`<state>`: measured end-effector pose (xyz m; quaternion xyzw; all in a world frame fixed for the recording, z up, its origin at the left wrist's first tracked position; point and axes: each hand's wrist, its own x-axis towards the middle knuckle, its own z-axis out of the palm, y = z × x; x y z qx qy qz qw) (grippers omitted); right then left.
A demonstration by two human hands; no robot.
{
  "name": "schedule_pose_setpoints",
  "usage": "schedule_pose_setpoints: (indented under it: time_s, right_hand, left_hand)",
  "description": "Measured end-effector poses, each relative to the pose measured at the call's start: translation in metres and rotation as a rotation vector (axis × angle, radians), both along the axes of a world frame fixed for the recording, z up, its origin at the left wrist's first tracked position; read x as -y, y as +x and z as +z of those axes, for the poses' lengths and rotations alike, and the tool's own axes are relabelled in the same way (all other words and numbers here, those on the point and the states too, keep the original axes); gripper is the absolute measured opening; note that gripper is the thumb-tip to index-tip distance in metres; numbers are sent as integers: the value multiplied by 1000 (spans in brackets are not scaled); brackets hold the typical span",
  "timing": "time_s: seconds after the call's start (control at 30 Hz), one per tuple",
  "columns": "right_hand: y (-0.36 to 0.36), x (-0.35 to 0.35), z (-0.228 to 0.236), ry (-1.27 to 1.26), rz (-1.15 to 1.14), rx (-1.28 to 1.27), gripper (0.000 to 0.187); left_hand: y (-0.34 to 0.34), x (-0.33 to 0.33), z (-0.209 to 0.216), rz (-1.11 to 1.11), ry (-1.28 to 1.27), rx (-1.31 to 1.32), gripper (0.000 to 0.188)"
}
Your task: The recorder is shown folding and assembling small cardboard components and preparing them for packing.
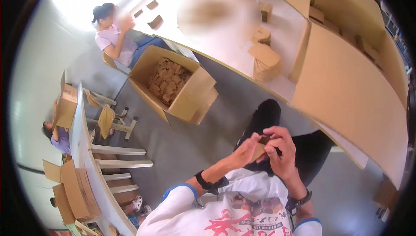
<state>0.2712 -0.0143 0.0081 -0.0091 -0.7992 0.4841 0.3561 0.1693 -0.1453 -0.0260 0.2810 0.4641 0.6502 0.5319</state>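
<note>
brown, card-like and folded, a small piece [258, 152] sits between the person's two hands at the lower centre of the frame. the left hand [245, 151] grips it from one side, fingers straight and pressed along it; the right hand [282, 152] has its fingers curled over the other side, thumb against it. the fingers hide much of its shape.

just below, a white t-shirt [184, 210] carries large red brush-like characters and, beside a dark printed picture, smaller lettering. dark wristbands [300, 203] circle both wrists.

left of upper centre, an open carton [187, 104] on the floor holds a heap of small brown pieces [169, 80]. across the top runs a pale table [288, 27], partly blurred, with a brown stack [265, 64] near its edge. a large carton [346, 84] fills the upper right. a seated co-worker [116, 43] is at upper left. at lower left, another carton [80, 188] bears faint print, too small to read.
</note>
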Motion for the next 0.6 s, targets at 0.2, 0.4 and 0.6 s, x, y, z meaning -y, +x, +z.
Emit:
schedule_pose_setpoints:
  time_s: [0.2, 0.4, 0.6]
  right_hand:
    - [-11, 20, -2, 264, -345, -273, 34]
    - [-6, 23, -5, 365, -373, -170, 47]
    - [0, 30, -14, 353, -404, -235, 49]
  left_hand:
    - [0, 2, 32, 128, -147, -35, 97]
    - [3, -2, 43, 176, -58, -190, 94]
    - [4, 1, 61, 91, -136, -339, 99]
